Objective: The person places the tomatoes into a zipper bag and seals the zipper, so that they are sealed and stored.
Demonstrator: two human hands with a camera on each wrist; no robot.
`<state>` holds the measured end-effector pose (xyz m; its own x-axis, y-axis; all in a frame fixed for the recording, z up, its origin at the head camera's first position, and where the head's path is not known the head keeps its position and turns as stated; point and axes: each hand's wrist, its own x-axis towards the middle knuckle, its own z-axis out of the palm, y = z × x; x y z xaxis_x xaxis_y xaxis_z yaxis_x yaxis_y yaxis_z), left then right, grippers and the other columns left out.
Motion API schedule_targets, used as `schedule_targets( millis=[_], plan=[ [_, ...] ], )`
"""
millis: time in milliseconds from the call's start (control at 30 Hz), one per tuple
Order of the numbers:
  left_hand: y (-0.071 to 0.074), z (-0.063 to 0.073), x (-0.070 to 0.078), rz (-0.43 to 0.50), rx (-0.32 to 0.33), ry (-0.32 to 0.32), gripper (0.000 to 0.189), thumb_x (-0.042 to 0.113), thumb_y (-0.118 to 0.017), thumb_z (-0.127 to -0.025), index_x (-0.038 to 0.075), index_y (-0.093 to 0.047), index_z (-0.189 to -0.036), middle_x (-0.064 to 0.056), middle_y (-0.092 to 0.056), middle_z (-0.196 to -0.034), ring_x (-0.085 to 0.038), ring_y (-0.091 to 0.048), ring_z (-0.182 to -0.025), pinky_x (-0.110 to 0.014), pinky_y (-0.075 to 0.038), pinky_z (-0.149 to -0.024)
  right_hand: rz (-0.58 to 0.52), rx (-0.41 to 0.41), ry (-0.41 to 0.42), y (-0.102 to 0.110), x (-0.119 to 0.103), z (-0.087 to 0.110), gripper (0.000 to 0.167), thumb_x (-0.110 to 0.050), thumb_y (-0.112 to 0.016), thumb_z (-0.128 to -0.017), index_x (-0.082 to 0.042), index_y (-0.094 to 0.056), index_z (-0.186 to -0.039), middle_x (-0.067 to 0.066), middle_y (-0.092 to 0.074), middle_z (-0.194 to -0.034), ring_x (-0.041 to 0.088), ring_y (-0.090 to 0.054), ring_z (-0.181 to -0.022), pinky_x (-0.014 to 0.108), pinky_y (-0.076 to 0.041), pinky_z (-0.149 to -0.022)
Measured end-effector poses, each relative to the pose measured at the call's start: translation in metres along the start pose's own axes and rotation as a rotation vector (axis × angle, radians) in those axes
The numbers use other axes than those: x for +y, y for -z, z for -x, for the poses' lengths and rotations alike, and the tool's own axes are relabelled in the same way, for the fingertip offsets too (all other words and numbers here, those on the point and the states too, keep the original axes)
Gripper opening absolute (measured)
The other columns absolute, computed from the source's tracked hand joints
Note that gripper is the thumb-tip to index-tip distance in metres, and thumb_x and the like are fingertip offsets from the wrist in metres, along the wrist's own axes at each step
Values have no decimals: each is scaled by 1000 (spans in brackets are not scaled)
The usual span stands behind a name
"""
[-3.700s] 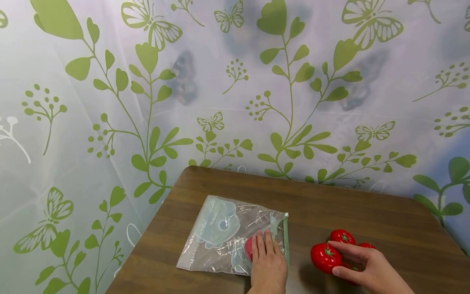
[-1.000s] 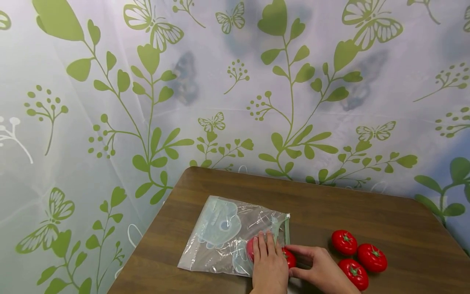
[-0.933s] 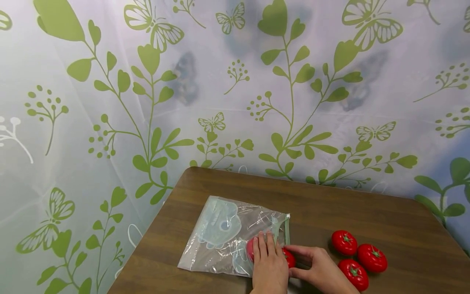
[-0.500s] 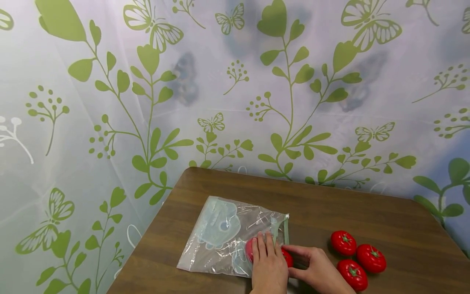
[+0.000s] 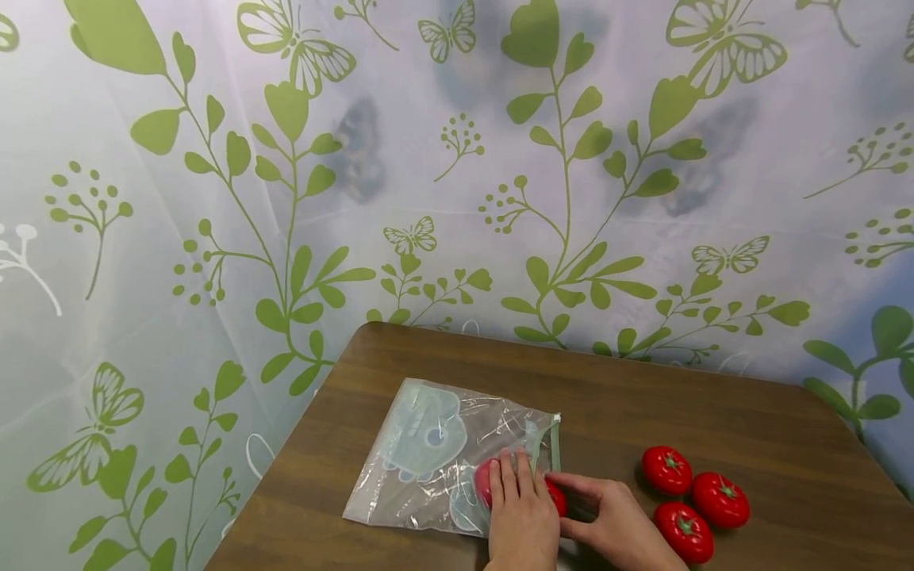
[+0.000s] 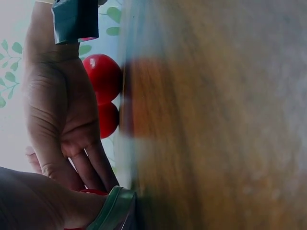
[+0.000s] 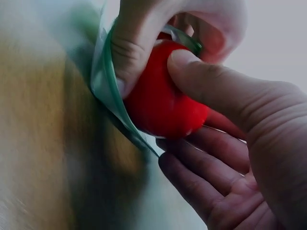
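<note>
- Tomato [image 7: 165, 96] right at the mouth of the clear bag [image 5: 428, 428], grasped by the right hand [image 5: 620, 519], thumb on one side and fingers opposite! That grip looks chosen for a smooth, round thing that could roll away. How deep it sits is hard to tell.
- Over on the bag, the left hand [image 5: 524, 507] has hold of the mouth: thumb at the green rim [image 6: 117, 205], fingers lying over the top. Presumably that props the soft lips apart and stops the film sliding.
- Beneath those fingers, a pinkish-red shape [image 5: 483, 482] shows through the film (another tomato, by the look of it, though most is covered). Its bulk probably helps lift the plastic.
- Out to the right, three other tomatoes [image 5: 721, 501] sit huddled on the wooden table [image 5: 607, 412], untouched, within easy reach of the right hand and apart from the bag, which seems to leave that hand elbow room.
</note>
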<state>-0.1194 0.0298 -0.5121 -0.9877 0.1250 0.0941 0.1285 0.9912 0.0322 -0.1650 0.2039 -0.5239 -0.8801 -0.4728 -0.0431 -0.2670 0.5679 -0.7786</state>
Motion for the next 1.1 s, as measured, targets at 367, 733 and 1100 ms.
schedule_targets(
  millis=[367, 733, 1100],
  plan=[
    [-2, 1, 1, -31, 41, -1, 57, 48, -76, -97, 16, -71, -145, -12, -55, -163, -38, -47, -155, -53, -36, -130, -32, -80, 56, 10, 8, 3, 60, -36, -87, -95, -11, -70, -147, 14, -73, -144, 14, -74, -125, 40, -64, -100],
    [0, 1, 1, -35, 41, 2, 45, 33, -62, -107, 13, -68, -147, -14, -51, -166, -39, -45, -158, -53, -34, -131, 32, -34, 93, 0, -12, -4, 58, -34, -88, -94, -7, -72, -143, 14, -76, -139, 23, -77, -120, 47, -64, -96],
    [-4, 4, 2, -11, 111, 10, 43, 26, -57, -109, 10, -68, -147, -15, -51, -166, -37, -46, -157, -51, -36, -130, 97, 127, 81, -24, -18, -15, 59, -23, -95, -85, -2, -76, -136, 15, -78, -134, 29, -77, -119, 52, -62, -101]
  ],
)
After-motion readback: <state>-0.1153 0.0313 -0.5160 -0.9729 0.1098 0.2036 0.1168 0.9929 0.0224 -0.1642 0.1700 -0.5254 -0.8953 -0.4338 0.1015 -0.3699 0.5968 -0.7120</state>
